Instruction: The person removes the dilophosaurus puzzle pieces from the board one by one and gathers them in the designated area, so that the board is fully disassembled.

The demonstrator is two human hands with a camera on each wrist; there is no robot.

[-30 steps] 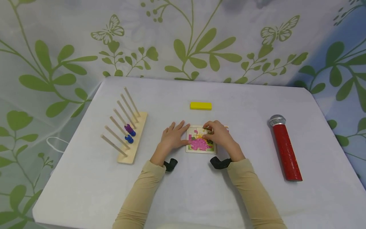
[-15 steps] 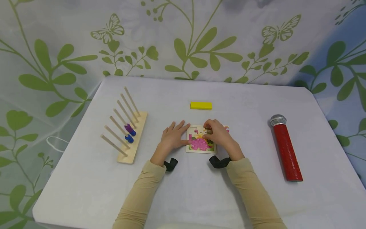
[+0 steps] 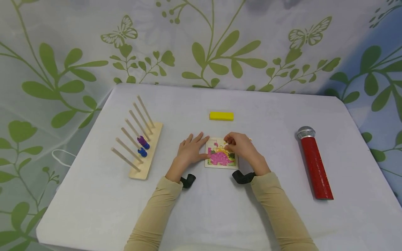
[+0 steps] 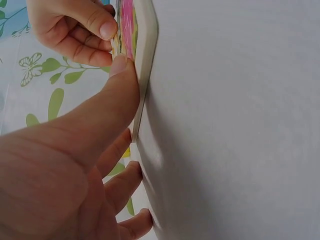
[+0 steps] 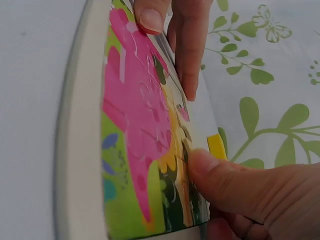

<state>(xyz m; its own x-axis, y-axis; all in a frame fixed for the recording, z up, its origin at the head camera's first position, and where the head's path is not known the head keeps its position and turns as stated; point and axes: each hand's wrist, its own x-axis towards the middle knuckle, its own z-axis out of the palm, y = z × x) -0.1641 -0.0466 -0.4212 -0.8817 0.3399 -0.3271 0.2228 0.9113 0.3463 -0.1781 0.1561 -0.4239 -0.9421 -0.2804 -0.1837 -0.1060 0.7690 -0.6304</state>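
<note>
Hiding part of puzzle [image 3: 221,159]: right hand [image 3: 242,144]

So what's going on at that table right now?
Someone is working on a pink dinosaur puzzle. Their left hand rests spread at its left edge; the right hand pinches at the upper right, though what it pinches is mostly hidden. A yellow block lies beyond, a pegged stand left, a red microphone right.

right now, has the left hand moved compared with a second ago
No: in the head view, the left hand keeps practically the same position relative to the peg rack, with no clear shift either way.
</note>
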